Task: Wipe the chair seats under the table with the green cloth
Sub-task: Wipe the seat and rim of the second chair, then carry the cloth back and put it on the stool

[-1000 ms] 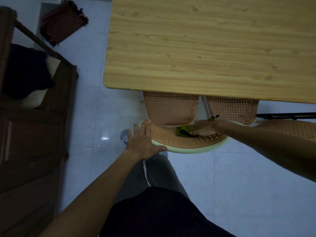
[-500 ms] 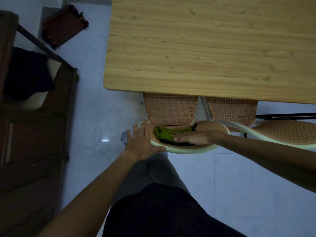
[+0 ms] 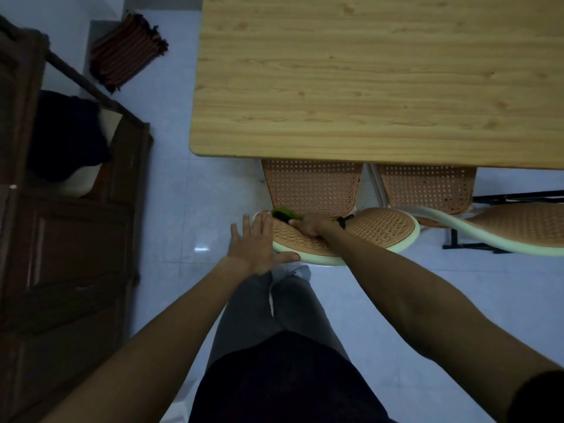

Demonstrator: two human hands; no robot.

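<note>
A chair with an orange woven seat (image 3: 381,227) and pale green rim stands pulled out from under the wooden table (image 3: 366,87). My right hand (image 3: 308,225) presses the green cloth (image 3: 282,213) onto the seat's far left part, near the backrest. The cloth is mostly hidden under my fingers. My left hand (image 3: 256,242) lies flat on the seat's left rim, fingers spread, thumb along the front edge. A second chair seat (image 3: 518,227) of the same kind shows at the right.
Two woven backrests (image 3: 311,187) stand just under the table's near edge. Dark wooden furniture (image 3: 61,239) fills the left side. A striped mat (image 3: 128,50) lies on the pale tiled floor at the top left. My legs are below the chair.
My right hand has swept the green cloth leftward across the seat, from its middle to its far left corner. My left hand has stayed on the rim.
</note>
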